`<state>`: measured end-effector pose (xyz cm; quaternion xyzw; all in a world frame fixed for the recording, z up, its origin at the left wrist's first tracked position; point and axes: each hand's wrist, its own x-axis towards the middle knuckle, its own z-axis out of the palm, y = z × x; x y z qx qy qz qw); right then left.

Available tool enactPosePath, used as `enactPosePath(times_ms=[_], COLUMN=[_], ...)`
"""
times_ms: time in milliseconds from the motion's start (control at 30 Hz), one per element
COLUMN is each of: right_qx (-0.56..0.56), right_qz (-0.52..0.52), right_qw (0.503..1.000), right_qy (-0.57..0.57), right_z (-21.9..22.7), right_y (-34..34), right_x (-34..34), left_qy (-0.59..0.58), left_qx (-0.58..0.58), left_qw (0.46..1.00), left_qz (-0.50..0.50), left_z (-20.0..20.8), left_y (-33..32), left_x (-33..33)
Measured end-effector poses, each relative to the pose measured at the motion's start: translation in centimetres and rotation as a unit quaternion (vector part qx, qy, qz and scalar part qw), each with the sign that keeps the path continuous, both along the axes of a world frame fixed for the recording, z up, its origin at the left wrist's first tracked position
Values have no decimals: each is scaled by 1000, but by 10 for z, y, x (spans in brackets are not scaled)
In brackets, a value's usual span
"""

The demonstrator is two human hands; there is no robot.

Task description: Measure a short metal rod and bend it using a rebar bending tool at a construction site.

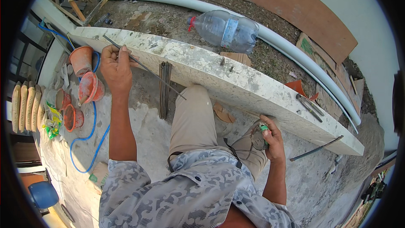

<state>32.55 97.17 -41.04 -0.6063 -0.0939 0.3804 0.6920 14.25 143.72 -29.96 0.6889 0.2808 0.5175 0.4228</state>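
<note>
My left hand pinches a thin dark metal rod, which slants down to the right from the top of the low wall to near my knee. My right hand is closed round a small rounded grey-and-green object that looks like a tape measure, partly covered by the fingers. A bundle of similar thin rods leans against the wall between my left hand and my knee. On the wall top lie long-handled cutters and a few short rod pieces.
Across my front runs the low concrete wall, with two metal stubs on top. Beyond it are a large plastic bottle and white pipes. Another bar juts near the right end. Orange buckets and a blue hose are left.
</note>
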Motion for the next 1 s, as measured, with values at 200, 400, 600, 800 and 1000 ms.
enactPosePath(times_ms=[200, 400, 600, 800, 1000], right_qx=[43, -9, -58, -78, -74], right_qz=[98, 69, 51, 57, 58], right_qw=[993, 974, 969, 977, 985], right_qy=[-59, -216, -234, -191, -148], right_z=[48, 59, 41, 29, 32], right_y=[51, 68, 63, 55, 47], right_x=[-15, 6, 17, 8, 5], left_qy=[-156, -185, -157, -11, 214], left_qx=[-233, -377, -415, -426, -302], left_qw=[950, 901, 893, 902, 925], left_qz=[-138, -109, -73, -69, -80], left_z=[-18, -88, -124, -141, -120], left_y=[-2, -32, -36, -21, -19], left_x=[64, 132, 152, 148, 135])
